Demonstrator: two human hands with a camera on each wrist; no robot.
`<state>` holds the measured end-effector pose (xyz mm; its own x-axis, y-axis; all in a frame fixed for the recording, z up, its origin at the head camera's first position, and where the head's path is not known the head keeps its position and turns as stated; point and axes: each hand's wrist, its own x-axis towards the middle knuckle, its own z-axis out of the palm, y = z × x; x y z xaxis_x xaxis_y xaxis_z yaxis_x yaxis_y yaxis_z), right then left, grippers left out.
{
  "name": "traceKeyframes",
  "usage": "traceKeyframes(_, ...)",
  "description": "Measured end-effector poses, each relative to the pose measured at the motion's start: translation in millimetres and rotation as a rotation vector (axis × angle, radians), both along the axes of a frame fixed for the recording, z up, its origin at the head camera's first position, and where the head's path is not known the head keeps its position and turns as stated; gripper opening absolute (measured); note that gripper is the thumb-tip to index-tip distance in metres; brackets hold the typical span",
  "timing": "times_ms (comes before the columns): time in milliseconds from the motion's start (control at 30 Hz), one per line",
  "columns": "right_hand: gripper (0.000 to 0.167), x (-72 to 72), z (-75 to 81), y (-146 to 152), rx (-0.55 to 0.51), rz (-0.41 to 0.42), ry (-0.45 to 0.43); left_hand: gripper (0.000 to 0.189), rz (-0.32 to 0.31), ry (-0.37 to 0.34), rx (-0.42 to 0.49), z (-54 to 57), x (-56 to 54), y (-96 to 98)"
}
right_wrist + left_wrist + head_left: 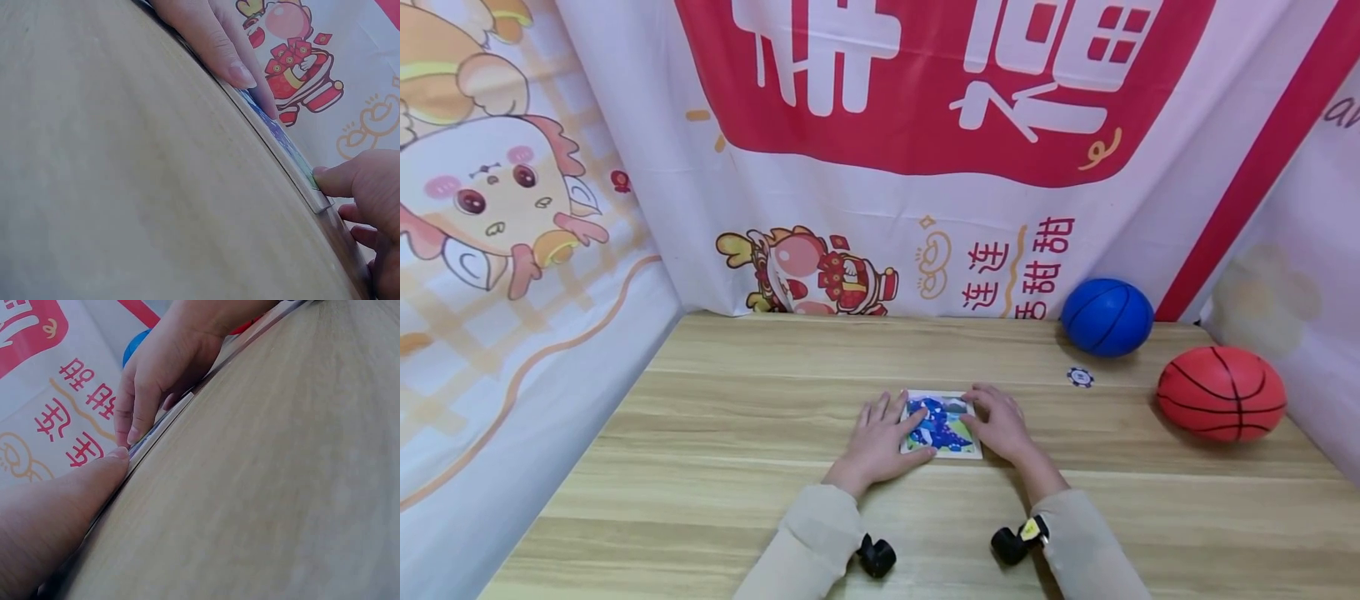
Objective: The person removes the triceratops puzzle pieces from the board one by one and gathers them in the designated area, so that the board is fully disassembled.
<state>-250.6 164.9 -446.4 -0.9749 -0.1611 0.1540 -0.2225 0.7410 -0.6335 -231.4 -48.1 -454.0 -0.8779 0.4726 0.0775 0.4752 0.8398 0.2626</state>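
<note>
Spanning the rear and both sides, a printed cloth backdrop (850,187): white ground, red banner panel, large white and smaller red Chinese characters, cartoon figures. Below it, one wood-grain tabletop (737,375), pale, streaked lengthwise.

Two beige sleeves (816,533), entering from the near edge.

One red basketball (1222,394), black seams, on the tabletop at far right. One blue basketball (1107,317), black seams, behind and to the left of the red, close to the backdrop.

One left hand (874,443): fingers extended and spread wide, index fingertip laid on the picture, thumb along the near border, remaining fingers beside the left edge. One right hand (1002,427): thumb on the picture's right side, index fingertip at the far right corner, other fingers bent outside the edge; whether it pinches the board cannot be told.

One picture board (945,429), white border, blue cartoon figure on a green and pale ground; flat on the tabletop, between both hands and touched by each.

Two black wrist cameras (877,557), one per wrist, the right with a yellow label (1032,528).

One blue-and-white poker chip (1080,377), flat, near the blue basketball.
</note>
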Motion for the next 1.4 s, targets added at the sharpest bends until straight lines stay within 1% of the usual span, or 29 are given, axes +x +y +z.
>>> traceKeyframes(100, 0.027, -2.3, -0.4, 0, -0.008, -0.014, -0.009, 0.072, 0.005, -0.003, -0.003, 0.9, 0.1, 0.0)
traceKeyframes(333, 0.021, -5.3, -1.9, -3, 0.015, -0.04, 0.019, 0.071, 0.005, 0.002, 0.0, 2.1, 0.4, 1.1)
traceKeyframes(633, 0.021, -4.7, -2.0, -7, 0.013, -0.068, -0.005, 0.071, 0.006, 0.004, 0.007, 2.6, 1.3, 2.2)
traceKeyframes(733, 0.02, -4.4, -1.9, -7, 0.019, -0.068, -0.009, 0.067, -0.023, 0.032, 0.016, 4.5, 2.7, 2.9)
traceKeyframes(833, 0.02, -4.8, -2.6, -7, 0.023, -0.067, -0.006, 0.061, -0.081, 0.056, 0.039, 6.8, 4.6, 5.1)
traceKeyframes(933, 0.02, -5.4, -3.4, -6, 0.027, -0.06, 0.005, 0.057, -0.141, 0.05, 0.078, 7.7, 6.1, 8.2)
traceKeyframes(1033, 0.021, -5.6, -3.7, -7, 0.033, -0.055, 0.011, 0.054, -0.173, 0.027, 0.082, 7.4, 7.3, 10.3)
traceKeyframes(1233, 0.022, -5.8, -4.0, -7, 0.03, -0.056, 0.007, 0.051, -0.191, 0.015, 0.05, 5.5, 8.4, 11.8)
traceKeyframes(1400, 0.022, -5.2, -4.9, -6, 0.026, -0.058, 0.039, 0.05, -0.19, 0.02, 0.021, 4.9, 8.4, 13.1)
